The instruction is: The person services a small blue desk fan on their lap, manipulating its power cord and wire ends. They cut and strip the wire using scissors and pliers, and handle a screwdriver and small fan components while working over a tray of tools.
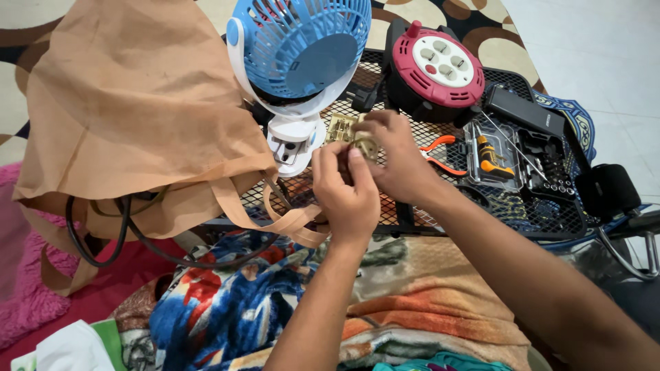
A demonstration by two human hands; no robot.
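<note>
Two hands, left hand [346, 192] and right hand [395, 154], pinch a small brass part [357, 141] just before the fan [299, 51]; a slip could drop it through the mesh table [426, 130].

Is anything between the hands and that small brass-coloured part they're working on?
Nothing visible. Both the left hand and the right hand already grip the brass-coloured part directly, held above the black mesh rack, just right of the blue fan.
</note>
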